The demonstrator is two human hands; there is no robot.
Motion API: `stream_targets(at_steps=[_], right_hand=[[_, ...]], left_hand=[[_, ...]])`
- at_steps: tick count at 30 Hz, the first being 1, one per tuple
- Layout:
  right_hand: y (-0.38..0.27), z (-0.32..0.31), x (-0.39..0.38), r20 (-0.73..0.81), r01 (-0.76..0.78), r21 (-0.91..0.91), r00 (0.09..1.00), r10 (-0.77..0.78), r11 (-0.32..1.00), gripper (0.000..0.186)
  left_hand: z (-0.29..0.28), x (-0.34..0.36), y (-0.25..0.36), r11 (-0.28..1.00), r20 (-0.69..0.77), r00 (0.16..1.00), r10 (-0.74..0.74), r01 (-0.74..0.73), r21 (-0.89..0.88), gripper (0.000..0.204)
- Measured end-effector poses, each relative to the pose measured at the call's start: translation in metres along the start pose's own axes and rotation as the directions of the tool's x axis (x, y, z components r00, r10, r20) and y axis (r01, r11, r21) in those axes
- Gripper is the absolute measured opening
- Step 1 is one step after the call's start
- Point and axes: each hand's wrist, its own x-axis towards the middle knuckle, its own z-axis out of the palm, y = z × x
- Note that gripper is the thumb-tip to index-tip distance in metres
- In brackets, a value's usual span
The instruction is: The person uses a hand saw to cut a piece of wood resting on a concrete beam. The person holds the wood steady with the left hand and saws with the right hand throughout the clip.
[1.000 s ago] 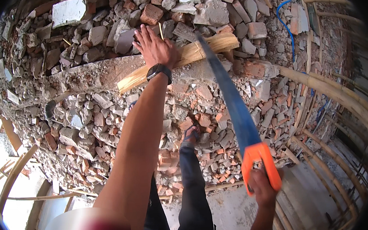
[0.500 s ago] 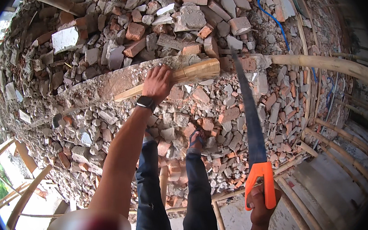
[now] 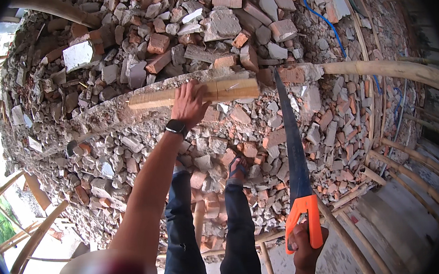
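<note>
A short wooden beam lies along a rough concrete ledge in front of me. My left hand, with a dark watch on its wrist, is closed over the beam's middle, fingers on the far side. A thin line crosses the wood right of that hand. My right hand grips the orange handle of a handsaw at the lower right. The saw's dark blade points away from me, its tip near the ledge, to the right of the beam's end and apart from it.
Broken bricks and concrete rubble spread beyond and below the ledge. A bamboo pole runs right from the ledge. More bamboo poles stand at the lower right. A blue hose curves at the upper right. My sandalled foot rests on rubble.
The beam has turned under my left hand, so its broad face shows more and its left end sits higher. The saw has shifted slightly left with my right hand.
</note>
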Motion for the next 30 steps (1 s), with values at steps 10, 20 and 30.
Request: stream_targets(at_steps=[10,20,30], right_hand=[[0.007,0.012,0.000,0.069,-0.008,-0.086,0.997,0.014,0.996,0.022],[0.022,0.058,0.036,0.200,0.168,-0.148,0.970,-0.136,0.975,0.030],[0.010,0.116,0.090,0.202,0.269,-0.069,0.947,-0.250,0.961,0.030]], left_hand=[[0.006,-0.002,0.002,0.997,0.029,0.999,-0.026,0.024,0.072,0.063],[-0.008,0.046,-0.008,0.995,-0.007,0.995,-0.104,0.104,-0.013,0.064],[-0.012,0.055,-0.012,0.979,0.221,0.961,-0.167,0.189,-0.082,0.064]])
